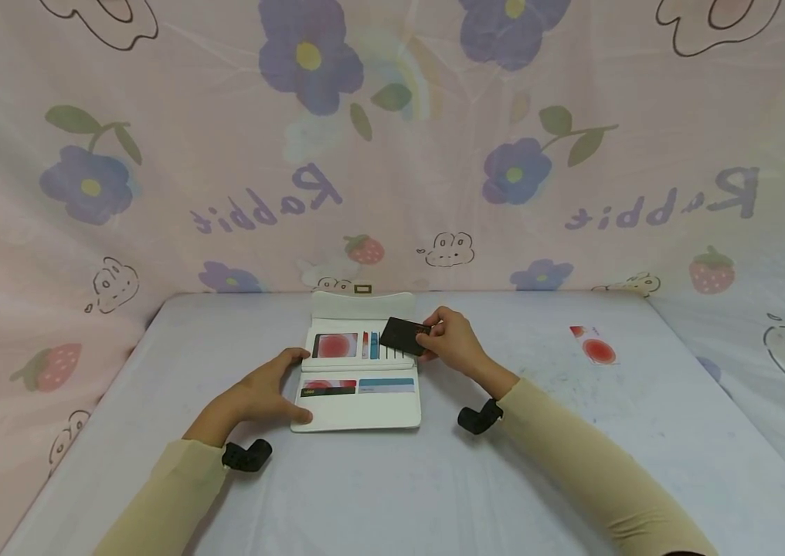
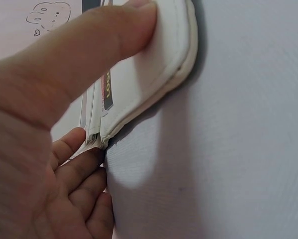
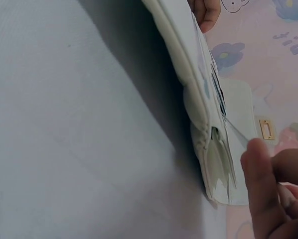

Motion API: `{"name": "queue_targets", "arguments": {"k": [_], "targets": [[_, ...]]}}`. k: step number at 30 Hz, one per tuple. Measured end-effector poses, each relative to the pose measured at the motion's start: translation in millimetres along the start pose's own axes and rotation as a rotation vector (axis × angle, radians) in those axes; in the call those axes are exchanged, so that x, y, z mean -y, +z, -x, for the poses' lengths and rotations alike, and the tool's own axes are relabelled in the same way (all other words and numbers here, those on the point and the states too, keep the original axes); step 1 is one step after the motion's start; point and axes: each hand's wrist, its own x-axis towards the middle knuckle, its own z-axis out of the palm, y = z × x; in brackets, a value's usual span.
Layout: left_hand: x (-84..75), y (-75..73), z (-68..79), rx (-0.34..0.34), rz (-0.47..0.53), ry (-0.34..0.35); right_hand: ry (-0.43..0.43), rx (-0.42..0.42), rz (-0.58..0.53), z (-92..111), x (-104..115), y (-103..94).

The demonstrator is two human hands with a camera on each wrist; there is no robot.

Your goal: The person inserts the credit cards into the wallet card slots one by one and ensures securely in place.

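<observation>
A white wallet (image 1: 365, 415) lies unfolded, its flap pointing away from me and several cards in its slots. My left hand (image 1: 258, 396) steadies its left side. The left thumb (image 2: 104, 37) lies flat on the near panel, while the other fingers touch the edge by the fold. In my right hand (image 1: 458, 341) I pinch a black card (image 1: 402, 336) between thumb and fingers. The card slants over the right-hand slots of the upper panel. Seen edge-on in the right wrist view, the card's far end meets the slots.
A white and red card (image 1: 597, 349) lies apart on the white table (image 1: 538, 494), to the right. A small gold clasp (image 1: 362, 289) sits at the flap's far end. Behind the table hangs a printed curtain (image 1: 406, 193).
</observation>
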Motion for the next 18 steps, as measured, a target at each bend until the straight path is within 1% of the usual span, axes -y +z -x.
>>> {"name": "queue_targets", "arguments": {"k": [5, 11, 18], "targets": [[-1.5, -0.4, 0.0, -0.001, 0.001, 0.001, 0.008, 0.012, -0.002, -0.5, 0.3, -1.0], [-1.4, -0.3, -0.3, -0.002, -0.008, 0.001, -0.005, 0.030, -0.001, -0.4, -0.3, -1.5], [-2.0, 0.7, -0.7, 0.000, -0.001, -0.008, 0.031, 0.101, -0.009, 0.2, -4.1, 4.0]]}}
